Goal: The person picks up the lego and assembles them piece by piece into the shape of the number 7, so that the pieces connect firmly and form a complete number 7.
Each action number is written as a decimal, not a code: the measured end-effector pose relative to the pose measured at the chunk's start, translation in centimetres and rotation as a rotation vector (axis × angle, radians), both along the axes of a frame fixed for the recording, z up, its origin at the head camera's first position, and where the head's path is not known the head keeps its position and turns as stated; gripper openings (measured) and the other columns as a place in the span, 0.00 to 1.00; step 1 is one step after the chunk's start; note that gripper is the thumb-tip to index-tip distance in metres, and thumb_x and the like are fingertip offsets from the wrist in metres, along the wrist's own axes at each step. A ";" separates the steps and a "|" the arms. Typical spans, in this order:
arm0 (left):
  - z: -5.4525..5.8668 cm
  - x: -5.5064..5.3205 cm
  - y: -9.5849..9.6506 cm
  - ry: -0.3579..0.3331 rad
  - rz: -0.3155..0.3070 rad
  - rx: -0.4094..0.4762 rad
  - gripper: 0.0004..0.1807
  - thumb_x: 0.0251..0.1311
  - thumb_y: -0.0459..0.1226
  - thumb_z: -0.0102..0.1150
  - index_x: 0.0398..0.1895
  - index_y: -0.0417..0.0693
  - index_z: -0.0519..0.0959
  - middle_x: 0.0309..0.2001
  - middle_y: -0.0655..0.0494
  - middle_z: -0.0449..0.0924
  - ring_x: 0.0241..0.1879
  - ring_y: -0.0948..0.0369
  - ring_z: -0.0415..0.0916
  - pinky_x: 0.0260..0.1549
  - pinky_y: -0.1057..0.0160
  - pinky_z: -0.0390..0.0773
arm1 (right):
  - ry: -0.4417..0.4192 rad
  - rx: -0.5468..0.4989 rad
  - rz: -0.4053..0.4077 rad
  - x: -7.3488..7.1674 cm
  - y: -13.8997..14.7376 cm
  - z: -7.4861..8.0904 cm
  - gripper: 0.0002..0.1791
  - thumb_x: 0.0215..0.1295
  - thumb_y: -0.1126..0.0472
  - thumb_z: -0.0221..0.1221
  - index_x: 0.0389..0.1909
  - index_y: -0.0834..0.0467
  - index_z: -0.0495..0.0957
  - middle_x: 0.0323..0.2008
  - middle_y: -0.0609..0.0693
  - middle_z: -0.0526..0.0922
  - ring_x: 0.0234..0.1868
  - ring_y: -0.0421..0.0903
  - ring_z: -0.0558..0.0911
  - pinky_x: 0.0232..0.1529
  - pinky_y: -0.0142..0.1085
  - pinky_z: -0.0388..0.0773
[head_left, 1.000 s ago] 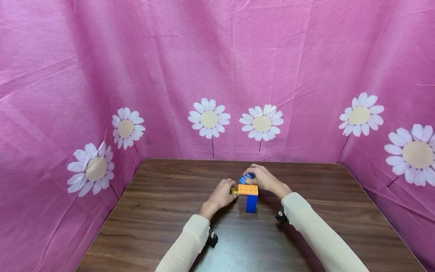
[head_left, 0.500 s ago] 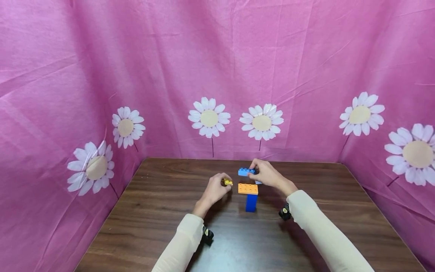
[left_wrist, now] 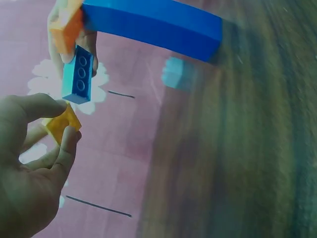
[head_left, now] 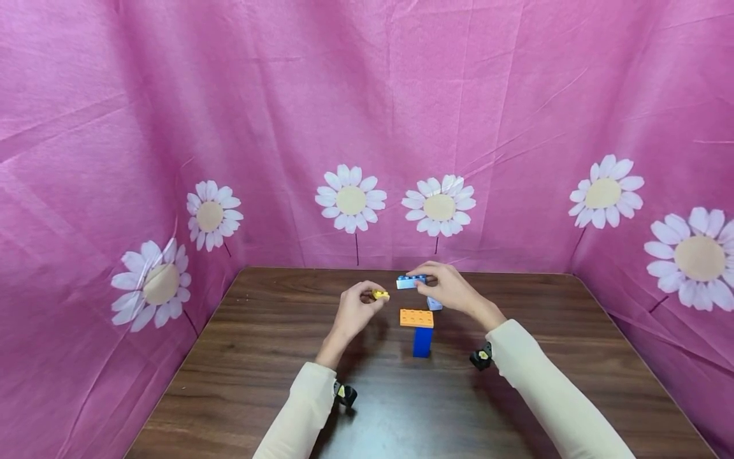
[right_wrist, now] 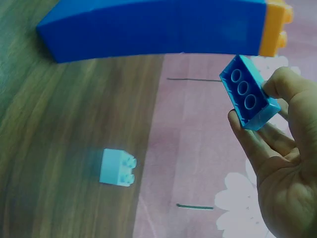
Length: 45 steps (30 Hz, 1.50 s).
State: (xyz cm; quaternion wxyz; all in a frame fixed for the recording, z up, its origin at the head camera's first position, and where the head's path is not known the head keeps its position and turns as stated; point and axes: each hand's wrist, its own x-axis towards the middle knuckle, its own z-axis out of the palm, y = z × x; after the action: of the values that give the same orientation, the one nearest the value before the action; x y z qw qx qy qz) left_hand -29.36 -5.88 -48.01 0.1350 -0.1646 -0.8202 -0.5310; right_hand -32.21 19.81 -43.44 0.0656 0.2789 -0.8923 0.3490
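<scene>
My left hand (head_left: 353,309) pinches a small yellow brick (head_left: 381,294) between thumb and fingers, held above the table. To its right, my right hand (head_left: 450,288) grips a longer light blue brick (head_left: 408,282) by its right end; the right wrist view shows the round tubes on its hollow underside. The two bricks are apart in the head view. Nearer to me stands a dark blue tower (head_left: 422,342) with an orange brick (head_left: 417,317) on top, jutting out to the left. Neither hand touches it.
A small pale blue brick (head_left: 435,304) stands on the wooden table (head_left: 258,357) behind the tower, below my right hand. A pink cloth (head_left: 275,127) with printed daisies hangs around the table's back and sides.
My left hand has drawn the yellow brick up and away from the orange brick's left side. My right hand has raised the light blue brick and levelled it, uncovering the pale blue brick.
</scene>
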 end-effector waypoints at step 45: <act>3.6 3.9 0.7 0.034 -0.312 0.535 0.24 0.68 0.22 0.64 0.66 0.33 0.77 0.54 0.29 0.82 0.33 0.63 0.88 0.42 0.55 0.91 | -0.192 -0.287 0.116 5.8 -1.2 4.6 0.18 0.79 0.60 0.62 0.64 0.62 0.83 0.46 0.59 0.92 0.38 0.41 0.90 0.26 0.29 0.74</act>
State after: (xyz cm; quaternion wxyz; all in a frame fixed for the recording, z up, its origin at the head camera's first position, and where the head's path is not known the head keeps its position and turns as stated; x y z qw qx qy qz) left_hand -25.46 -5.15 -44.38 0.1042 -0.2558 -0.6138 -0.7395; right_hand -26.39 18.60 -38.85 -0.0008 0.2830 -0.8180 0.5008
